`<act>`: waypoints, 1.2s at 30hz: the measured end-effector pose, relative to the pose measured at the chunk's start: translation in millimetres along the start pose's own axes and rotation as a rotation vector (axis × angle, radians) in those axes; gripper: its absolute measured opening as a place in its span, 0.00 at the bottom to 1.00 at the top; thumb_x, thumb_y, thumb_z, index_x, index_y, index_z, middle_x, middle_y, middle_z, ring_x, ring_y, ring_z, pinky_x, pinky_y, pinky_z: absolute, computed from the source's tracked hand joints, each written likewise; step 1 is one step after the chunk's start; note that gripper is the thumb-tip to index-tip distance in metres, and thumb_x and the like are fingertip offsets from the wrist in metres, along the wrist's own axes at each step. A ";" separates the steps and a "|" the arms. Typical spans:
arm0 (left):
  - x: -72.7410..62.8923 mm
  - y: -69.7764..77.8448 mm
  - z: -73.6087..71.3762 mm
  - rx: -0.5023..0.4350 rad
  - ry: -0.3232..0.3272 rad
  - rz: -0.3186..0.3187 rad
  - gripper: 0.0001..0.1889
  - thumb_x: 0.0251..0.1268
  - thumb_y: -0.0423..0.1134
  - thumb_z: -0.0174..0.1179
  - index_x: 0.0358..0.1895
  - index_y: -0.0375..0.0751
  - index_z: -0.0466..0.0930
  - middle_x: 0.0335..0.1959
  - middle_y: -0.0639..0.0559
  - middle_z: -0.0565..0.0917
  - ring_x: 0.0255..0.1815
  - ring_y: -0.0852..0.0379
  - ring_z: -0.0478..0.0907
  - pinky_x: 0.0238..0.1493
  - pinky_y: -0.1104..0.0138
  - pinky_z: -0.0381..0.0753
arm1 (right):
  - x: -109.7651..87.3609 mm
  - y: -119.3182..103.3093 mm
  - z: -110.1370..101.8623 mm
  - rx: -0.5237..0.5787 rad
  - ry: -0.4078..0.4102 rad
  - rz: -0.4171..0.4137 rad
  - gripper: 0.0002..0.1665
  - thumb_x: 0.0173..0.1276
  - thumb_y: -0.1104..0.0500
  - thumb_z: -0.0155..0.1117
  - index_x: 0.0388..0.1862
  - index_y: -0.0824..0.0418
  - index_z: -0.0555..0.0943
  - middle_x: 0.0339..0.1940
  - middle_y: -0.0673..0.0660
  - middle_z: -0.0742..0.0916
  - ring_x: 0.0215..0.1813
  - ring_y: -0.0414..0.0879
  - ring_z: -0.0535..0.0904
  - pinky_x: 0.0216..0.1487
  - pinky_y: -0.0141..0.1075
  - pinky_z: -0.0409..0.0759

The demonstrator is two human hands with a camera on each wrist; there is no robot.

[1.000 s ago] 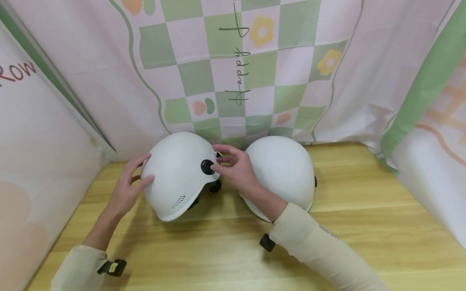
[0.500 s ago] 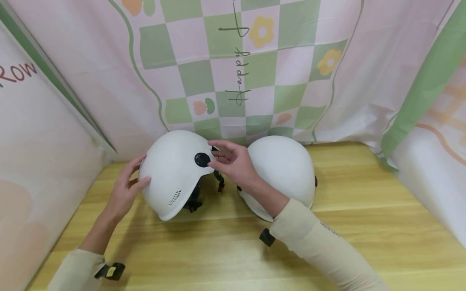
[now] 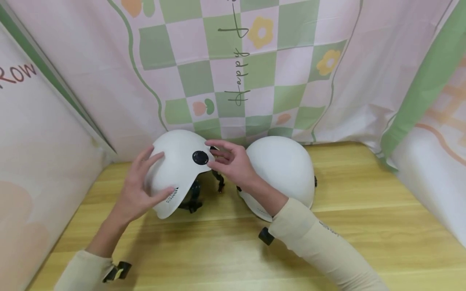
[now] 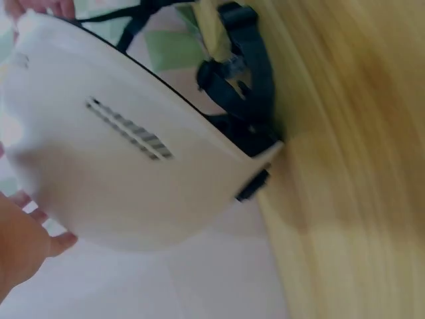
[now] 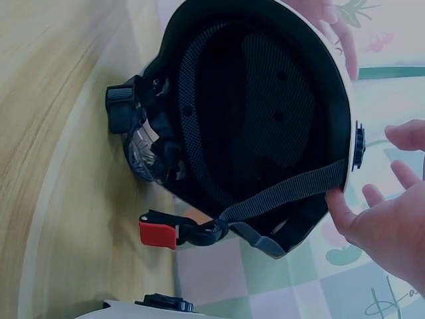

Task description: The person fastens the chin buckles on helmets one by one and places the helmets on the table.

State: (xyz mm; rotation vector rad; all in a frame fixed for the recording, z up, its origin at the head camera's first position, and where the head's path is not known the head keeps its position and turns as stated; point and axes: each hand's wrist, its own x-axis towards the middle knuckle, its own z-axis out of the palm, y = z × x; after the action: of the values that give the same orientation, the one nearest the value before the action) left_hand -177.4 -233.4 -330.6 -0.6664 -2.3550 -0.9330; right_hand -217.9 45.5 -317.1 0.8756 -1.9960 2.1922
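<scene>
A white helmet (image 3: 178, 157) with a round black disc (image 3: 200, 157) on its shell is tilted on the left of the table. My left hand (image 3: 134, 186) rests on its left side, fingers spread and thumb near the vent slots (image 3: 172, 195). At the opposite rim, beside the disc, my right hand (image 3: 236, 163) holds the edge with its fingertips. The right wrist view looks into the black liner (image 5: 279, 113), crossed by a grey strap (image 5: 285, 193). A red buckle (image 5: 158, 234) hangs below the rim.
A second white helmet (image 3: 280, 161) stands dome up on the wooden table (image 3: 218, 258), partly behind my right forearm. A checkered curtain (image 3: 225, 76) hangs right behind both helmets. Black wrist cameras (image 3: 266, 236) sit at both cuffs.
The left helmet has tipped so its disc moves up and left and more of its inside shows. My left hand has shifted right, further over the shell; my right hand moved slightly up and left.
</scene>
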 end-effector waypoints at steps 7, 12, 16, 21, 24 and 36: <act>6.8 16.3 9.4 0.211 0.024 0.158 0.51 0.46 0.82 0.58 0.69 0.50 0.72 0.76 0.36 0.60 0.74 0.32 0.55 0.61 0.30 0.59 | 2.4 0.2 2.0 -0.035 -0.031 -0.044 0.27 0.65 0.75 0.64 0.64 0.74 0.74 0.68 0.66 0.76 0.67 0.61 0.73 0.64 0.49 0.74; 9.2 20.4 10.2 0.249 0.017 0.163 0.50 0.46 0.81 0.59 0.68 0.49 0.74 0.76 0.36 0.60 0.74 0.29 0.55 0.62 0.30 0.58 | 4.8 0.8 3.7 -0.043 -0.053 -0.084 0.27 0.65 0.76 0.64 0.64 0.75 0.75 0.67 0.66 0.77 0.67 0.62 0.74 0.63 0.49 0.75; 9.8 18.3 8.3 0.229 0.028 0.154 0.45 0.45 0.72 0.67 0.65 0.47 0.76 0.75 0.35 0.61 0.74 0.31 0.56 0.61 0.30 0.61 | 6.9 2.7 4.1 -0.038 -0.055 -0.080 0.27 0.65 0.77 0.63 0.64 0.75 0.75 0.67 0.66 0.77 0.66 0.62 0.74 0.62 0.49 0.76; 11.0 17.1 6.2 0.226 0.030 0.139 0.43 0.42 0.65 0.71 0.64 0.47 0.77 0.74 0.35 0.62 0.74 0.32 0.57 0.60 0.30 0.63 | 6.9 5.8 2.4 -0.035 -0.022 -0.020 0.27 0.66 0.77 0.62 0.65 0.74 0.74 0.67 0.66 0.76 0.66 0.61 0.75 0.62 0.53 0.75; 12.0 16.7 4.5 0.219 0.024 0.124 0.43 0.39 0.60 0.74 0.64 0.47 0.77 0.74 0.36 0.62 0.73 0.33 0.58 0.58 0.30 0.65 | 6.0 8.1 0.6 -0.032 0.003 0.003 0.26 0.66 0.77 0.62 0.64 0.74 0.74 0.66 0.67 0.77 0.64 0.63 0.75 0.60 0.50 0.77; 12.9 13.2 -8.0 0.154 0.010 0.019 0.43 0.36 0.47 0.80 0.65 0.46 0.77 0.76 0.35 0.59 0.73 0.30 0.56 0.54 0.27 0.67 | -1.4 20.8 -5.8 -0.097 0.022 0.103 0.26 0.66 0.75 0.63 0.64 0.70 0.76 0.64 0.64 0.79 0.64 0.61 0.76 0.57 0.43 0.80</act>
State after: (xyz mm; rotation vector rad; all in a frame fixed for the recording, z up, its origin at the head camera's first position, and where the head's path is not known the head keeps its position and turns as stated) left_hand -176.8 -227.6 -311.4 -0.6199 -2.3780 -0.7354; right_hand -227.2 48.0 -336.5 0.7510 -2.1621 2.1248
